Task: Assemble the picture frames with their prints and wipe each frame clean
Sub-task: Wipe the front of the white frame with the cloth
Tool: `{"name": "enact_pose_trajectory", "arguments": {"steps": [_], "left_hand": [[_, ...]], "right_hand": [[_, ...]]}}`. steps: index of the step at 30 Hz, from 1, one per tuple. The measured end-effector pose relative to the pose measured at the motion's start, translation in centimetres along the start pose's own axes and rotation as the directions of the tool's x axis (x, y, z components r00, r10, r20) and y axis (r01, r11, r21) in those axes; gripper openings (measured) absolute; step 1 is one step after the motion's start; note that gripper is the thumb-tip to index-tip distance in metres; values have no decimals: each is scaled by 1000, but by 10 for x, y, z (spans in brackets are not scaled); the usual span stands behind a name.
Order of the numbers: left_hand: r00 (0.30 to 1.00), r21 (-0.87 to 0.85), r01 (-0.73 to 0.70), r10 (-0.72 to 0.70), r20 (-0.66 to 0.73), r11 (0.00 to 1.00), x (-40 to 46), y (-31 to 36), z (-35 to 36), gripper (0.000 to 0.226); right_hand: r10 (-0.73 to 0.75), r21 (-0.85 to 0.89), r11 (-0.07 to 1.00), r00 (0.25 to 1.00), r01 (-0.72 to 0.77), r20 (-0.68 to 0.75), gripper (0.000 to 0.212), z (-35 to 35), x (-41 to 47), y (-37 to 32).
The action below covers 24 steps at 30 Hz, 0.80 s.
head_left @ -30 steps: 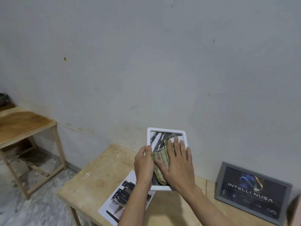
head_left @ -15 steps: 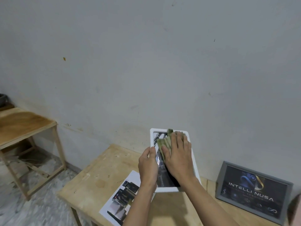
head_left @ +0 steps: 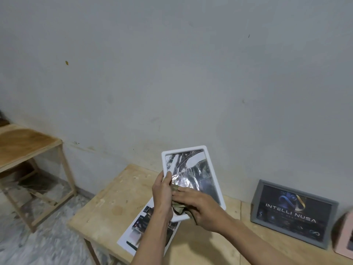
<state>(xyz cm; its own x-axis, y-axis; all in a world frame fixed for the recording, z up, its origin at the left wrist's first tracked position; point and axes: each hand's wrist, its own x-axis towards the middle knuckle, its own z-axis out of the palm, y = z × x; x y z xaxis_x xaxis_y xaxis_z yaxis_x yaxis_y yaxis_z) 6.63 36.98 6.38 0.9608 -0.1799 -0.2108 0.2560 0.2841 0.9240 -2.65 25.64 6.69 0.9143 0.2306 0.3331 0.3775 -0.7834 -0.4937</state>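
A white picture frame (head_left: 210,169) with a print behind shiny glass is held tilted above the wooden table (head_left: 122,199). My left hand (head_left: 162,192) grips its left edge, thumb on the front. My right hand (head_left: 200,205) presses a green-beige cloth (head_left: 178,208) against the lower part of the glass, fingers lying over it. A loose print (head_left: 137,230) lies flat on the table below the frame.
A grey frame (head_left: 294,211) with a dark "INTELLI NUSA" print leans against the wall at the right. A pink frame (head_left: 345,238) shows at the right edge. A second wooden table (head_left: 23,144) stands at the left over a mottled floor.
My right hand has slid the cloth down from the top of the frame to its lower left part. The upper glass is now uncovered, and the frame has tilted slightly.
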Motion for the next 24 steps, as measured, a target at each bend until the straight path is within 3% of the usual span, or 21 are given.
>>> {"name": "enact_pose_trajectory", "arguments": {"steps": [4,6,8,9,11,13,15,19,22,24], "left_hand": [[997,101,-80,82,-8,992,10,1,2,31],[996,117,-92,90,24,989,12,-1,5,27],[993,126,-106,98,70,986,10,-3,11,26],[989,131,-126,114,94,983,8,-3,15,27],[983,129,-151,135,123,980,4,-2,23,28],[981,77,-174,166,103,982,4,-1,24,27],[986,19,-158,157,47,987,10,-2,18,26],[988,29,-135,137,-73,990,27,-18,9,20],[988,68,-135,140,-69,988,33,-31,21,16],[987,83,-145,150,-53,986,36,-40,35,17]], "right_hand": [[142,143,975,975,-168,173,43,-12,-19,1],[223,252,932,959,-262,172,41,-30,-15,1],[263,249,942,955,-223,-139,48,-56,3,15],[245,169,965,914,-199,-322,55,-69,13,27],[167,-45,976,871,-211,-462,61,-86,29,53],[97,-211,960,923,-186,-373,58,-83,27,74],[61,-248,959,955,-137,-292,50,-61,9,81],[88,-109,987,969,-116,-232,40,5,-40,88],[222,35,975,934,-221,-279,54,39,-54,95],[229,92,973,930,-211,-289,57,53,-48,89]]}}
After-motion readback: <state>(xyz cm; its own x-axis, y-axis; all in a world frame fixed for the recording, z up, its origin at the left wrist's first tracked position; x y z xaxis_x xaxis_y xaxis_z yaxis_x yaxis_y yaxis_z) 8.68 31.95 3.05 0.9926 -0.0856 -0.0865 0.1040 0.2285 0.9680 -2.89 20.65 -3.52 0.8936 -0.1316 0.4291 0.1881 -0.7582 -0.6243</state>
